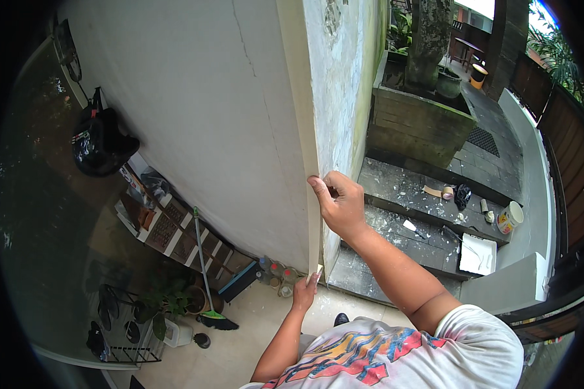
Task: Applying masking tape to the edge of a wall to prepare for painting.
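Note:
A cream strip of masking tape (300, 84) runs down the outer corner of the white wall (194, 97). My right hand (344, 204) is at the corner, its fingers curled and its thumb pressed on the strip's edge. Lower down, my left hand (305, 293) pinches the strip's lower end, where a small pale piece shows above the fingers. Between my two hands the tape looks narrow and stretched straight. Right of the corner, the other wall face (337, 97) is patchy, with peeling paint.
Stone steps (389, 233) on the right carry flakes, a scraper (414, 228), a white paint tray (478, 254) and a white bucket (510, 217). A black helmet (102, 142) hangs at left. Below are a broom (204, 266), plastic bottles (276, 272), a potted plant (165, 295) and a shoe rack (133, 353).

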Available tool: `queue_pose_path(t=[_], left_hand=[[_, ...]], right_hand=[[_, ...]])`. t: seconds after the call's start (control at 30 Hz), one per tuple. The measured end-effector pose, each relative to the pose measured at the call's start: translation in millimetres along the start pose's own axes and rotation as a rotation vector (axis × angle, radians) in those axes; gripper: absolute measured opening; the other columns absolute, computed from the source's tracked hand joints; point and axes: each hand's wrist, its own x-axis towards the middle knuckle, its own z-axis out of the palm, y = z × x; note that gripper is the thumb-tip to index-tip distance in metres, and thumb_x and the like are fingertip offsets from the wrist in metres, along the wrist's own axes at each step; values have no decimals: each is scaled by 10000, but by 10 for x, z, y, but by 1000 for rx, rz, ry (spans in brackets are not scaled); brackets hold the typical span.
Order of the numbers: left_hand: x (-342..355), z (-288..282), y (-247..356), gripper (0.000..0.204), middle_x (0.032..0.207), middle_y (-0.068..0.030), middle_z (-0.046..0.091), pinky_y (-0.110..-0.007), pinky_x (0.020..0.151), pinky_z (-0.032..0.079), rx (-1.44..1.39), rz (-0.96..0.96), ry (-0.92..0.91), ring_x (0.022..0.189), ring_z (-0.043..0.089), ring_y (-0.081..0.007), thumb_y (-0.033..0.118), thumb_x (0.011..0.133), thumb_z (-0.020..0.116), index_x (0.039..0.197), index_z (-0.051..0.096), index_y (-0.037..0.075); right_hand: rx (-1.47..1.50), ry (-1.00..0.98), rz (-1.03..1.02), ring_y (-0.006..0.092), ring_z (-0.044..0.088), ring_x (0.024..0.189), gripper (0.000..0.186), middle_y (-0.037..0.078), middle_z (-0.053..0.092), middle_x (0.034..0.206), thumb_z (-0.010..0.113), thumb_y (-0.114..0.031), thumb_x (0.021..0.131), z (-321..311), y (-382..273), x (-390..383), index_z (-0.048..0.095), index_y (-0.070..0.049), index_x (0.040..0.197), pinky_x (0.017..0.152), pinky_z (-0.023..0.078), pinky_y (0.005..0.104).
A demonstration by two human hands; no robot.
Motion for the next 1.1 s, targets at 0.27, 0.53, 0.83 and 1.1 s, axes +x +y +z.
queue_pose_path(t=[0.27,0.53,0.83,1.1], left_hand=[[36,4,-115,540,591,-2,523,-287,548,394,38,2,-1,560,488,-106,488,1010,495,737,601,34],[-12,-49,79,561,596,-4,526,-288,561,396,29,-6,18,573,493,-108,527,997,498,742,601,39],[11,-84,28,561,613,-44,548,-318,607,436,-20,-37,13,606,533,-140,521,984,535,888,671,-15],[3,-158,-106,449,675,-24,596,-288,663,448,-99,30,-159,670,556,-110,446,996,547,944,669,17]], right_hand=[[21,13,48,132,373,517,393,72,446,556,735,-236,906,30,38,-5,520,-5,672,481,340,308],[68,115,-31,73,385,499,457,-2,451,551,799,-275,853,-25,132,101,484,-42,618,443,310,251],[34,221,-156,66,366,483,454,-8,436,537,818,-226,834,25,2,320,475,-56,590,437,289,251],[67,285,-166,51,321,502,480,-29,388,522,805,-201,852,44,-198,534,452,-54,563,442,243,255]])
